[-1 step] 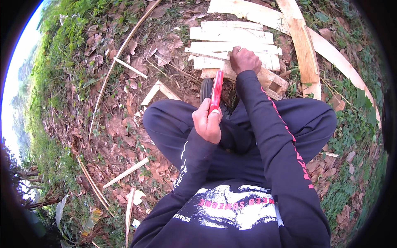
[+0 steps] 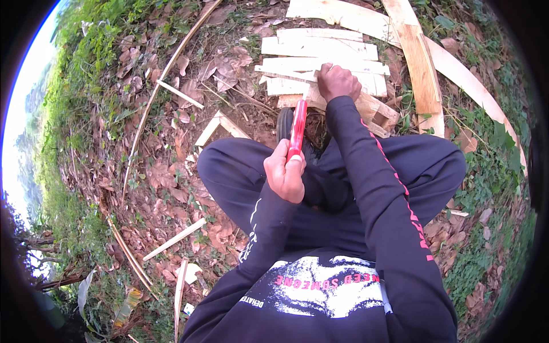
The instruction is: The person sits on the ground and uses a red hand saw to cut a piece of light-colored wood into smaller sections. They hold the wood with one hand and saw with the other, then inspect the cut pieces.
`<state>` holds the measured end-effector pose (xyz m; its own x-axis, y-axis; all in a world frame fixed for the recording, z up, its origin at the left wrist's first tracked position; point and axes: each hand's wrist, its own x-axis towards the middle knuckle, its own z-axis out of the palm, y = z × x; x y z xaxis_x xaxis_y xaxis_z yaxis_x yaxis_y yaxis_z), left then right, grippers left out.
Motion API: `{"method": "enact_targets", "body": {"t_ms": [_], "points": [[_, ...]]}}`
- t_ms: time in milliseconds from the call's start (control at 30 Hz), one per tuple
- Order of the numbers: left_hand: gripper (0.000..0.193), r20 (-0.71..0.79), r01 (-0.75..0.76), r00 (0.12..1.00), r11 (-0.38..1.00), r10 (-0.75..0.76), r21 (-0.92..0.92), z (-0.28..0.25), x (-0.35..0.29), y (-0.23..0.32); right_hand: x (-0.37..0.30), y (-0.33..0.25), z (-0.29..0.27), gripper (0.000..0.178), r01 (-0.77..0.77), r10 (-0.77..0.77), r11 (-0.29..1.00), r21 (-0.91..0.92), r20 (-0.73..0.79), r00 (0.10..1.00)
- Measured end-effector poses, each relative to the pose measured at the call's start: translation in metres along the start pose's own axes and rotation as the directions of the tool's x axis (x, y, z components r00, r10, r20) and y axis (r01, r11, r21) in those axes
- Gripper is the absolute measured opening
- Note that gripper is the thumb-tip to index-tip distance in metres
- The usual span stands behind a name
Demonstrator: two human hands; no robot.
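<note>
Tool with a red handle [image 2: 297, 130] is at the centre of the frame, a little above the middle. Left hand [image 2: 284, 176] grips the lower end of this handle, with its fingers closed around it. The upper end points to the pale boards [image 2: 326, 51]; what comes out of it is very bright against the wood, so I cannot tell its shape. Right hand [image 2: 340, 84] is in the upper centre, over these boards, at the right end of a thin wooden strip [image 2: 283, 73]. Its fingers are curled, but their tips are hidden, so I cannot tell whether they grip the strip or only press on it. Below this hand, to the right, a wooden block [image 2: 372, 108] is visible. A dark shoe [image 2: 284, 124] is just left of the handle. At the upper right, a long plank [image 2: 420, 74] lies across a curved board [image 2: 337, 12]. Left of centre, two short pieces [image 2: 220, 127] meet in a corner on the dry leaves [image 2: 163, 174].
</note>
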<state>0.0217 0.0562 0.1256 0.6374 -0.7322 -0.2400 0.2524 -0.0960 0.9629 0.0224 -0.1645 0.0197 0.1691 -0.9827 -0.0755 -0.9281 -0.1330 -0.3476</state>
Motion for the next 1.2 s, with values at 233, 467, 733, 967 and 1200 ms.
{"method": "enact_targets", "body": {"t_ms": [233,467,733,967,1200], "points": [[0.014,-0.035,0.107,0.993,0.992,-0.110,-0.070,-0.009,-0.013,0.025,0.006,0.000,0.001,0.049,0.094,-0.094,0.995,-0.035,0.005,0.996],[0.013,0.018,0.073,0.997,0.997,-0.073,-0.023,-0.018,-0.006,0.019,-0.002,0.021,0.001,0.057,0.429,-0.431,0.902,0.038,0.105,0.896],[0.013,0.042,0.084,0.996,0.996,-0.083,-0.038,-0.026,-0.012,0.019,-0.026,0.043,-0.013,0.098,0.627,-0.631,0.744,-0.231,0.066,0.773],[0.017,0.055,0.091,0.994,0.996,-0.090,-0.011,-0.028,-0.008,0.026,-0.021,0.049,0.000,0.092,0.634,-0.653,0.735,-0.239,-0.001,0.757],[0.013,0.011,0.176,0.984,0.983,-0.176,-0.053,-0.031,-0.027,0.054,-0.014,0.048,0.003,0.093,0.624,-0.645,0.740,-0.250,-0.003,0.764]]}}
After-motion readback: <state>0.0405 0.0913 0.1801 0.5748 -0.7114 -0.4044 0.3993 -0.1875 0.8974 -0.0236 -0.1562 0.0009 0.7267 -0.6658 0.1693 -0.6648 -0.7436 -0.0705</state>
